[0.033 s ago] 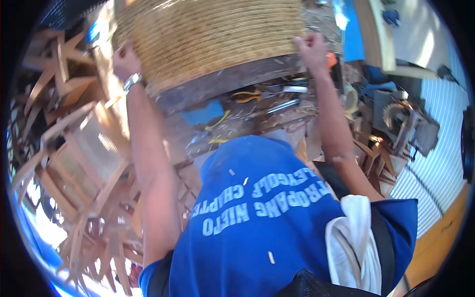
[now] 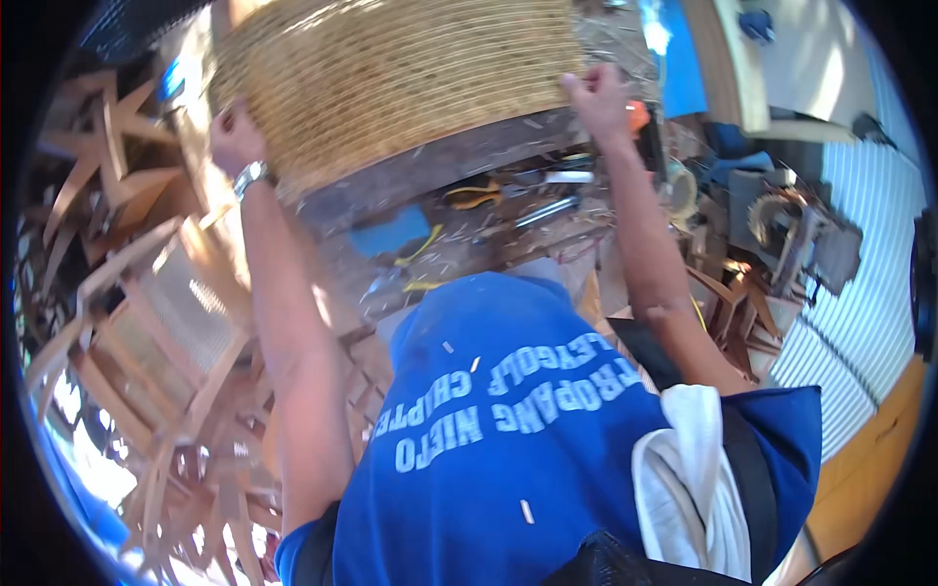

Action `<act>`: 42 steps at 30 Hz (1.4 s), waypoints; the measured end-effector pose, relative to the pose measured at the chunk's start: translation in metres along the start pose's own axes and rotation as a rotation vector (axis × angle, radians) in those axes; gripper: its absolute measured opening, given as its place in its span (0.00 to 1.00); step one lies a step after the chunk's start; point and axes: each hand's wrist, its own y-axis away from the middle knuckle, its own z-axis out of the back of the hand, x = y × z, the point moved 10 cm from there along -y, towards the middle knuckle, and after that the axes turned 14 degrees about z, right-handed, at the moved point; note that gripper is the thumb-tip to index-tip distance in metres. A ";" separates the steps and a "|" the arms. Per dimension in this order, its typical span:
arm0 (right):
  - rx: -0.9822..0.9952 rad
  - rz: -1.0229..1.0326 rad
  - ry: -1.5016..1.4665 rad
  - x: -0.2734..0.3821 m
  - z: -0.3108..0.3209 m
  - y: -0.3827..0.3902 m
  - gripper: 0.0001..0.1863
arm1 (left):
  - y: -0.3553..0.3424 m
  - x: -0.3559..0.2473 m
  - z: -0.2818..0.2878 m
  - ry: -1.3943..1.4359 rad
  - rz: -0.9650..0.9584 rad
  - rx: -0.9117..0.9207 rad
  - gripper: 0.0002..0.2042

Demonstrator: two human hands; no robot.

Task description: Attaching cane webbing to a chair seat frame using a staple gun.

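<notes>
A large tan woven sheet (image 2: 401,83), ribbed with many fine lines, fills the top middle above a dark wooden board (image 2: 420,161). My left hand (image 2: 237,137), with a metal watch on the wrist, grips the sheet's left edge with bent fingers. At the right edge, my right hand (image 2: 596,98) pinches the sheet between thumb and fingers. An orange object (image 2: 637,115) sits just right of that hand. Below the board, a cluttered worktop holds yellow-black pliers (image 2: 472,195), a metal rod (image 2: 547,210), a blue scrap (image 2: 386,231) and scattered shavings.
Wooden star shapes (image 2: 122,127) and wooden frames (image 2: 166,332) crowd the left. At right are pale planks (image 2: 752,78), a blue panel (image 2: 684,68), machinery with a round part (image 2: 767,220) and white corrugated sheeting (image 2: 831,371).
The sheet, both hands and much of the background sit slightly further left in the picture. My left hand is a little lower. Both hands keep their grip.
</notes>
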 end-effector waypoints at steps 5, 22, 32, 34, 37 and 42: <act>-0.041 -0.043 0.017 0.028 0.003 0.001 0.22 | -0.008 0.014 0.014 0.036 0.004 -0.053 0.29; 0.004 -0.133 -0.109 0.011 0.003 0.003 0.15 | -0.019 0.017 0.007 -0.094 0.108 -0.026 0.29; 0.019 -0.142 -0.164 0.002 -0.007 0.006 0.15 | 0.000 -0.001 0.018 -0.062 0.013 -0.164 0.26; -0.004 -0.131 -0.129 0.002 -0.005 0.006 0.17 | 0.002 -0.003 0.014 0.021 0.045 -0.119 0.24; -0.017 -0.106 -0.102 0.007 0.000 0.009 0.17 | 0.012 -0.009 0.010 0.115 0.043 -0.074 0.22; 0.029 -0.091 -0.020 0.008 -0.005 0.002 0.17 | 0.005 0.004 0.017 0.093 0.073 -0.088 0.20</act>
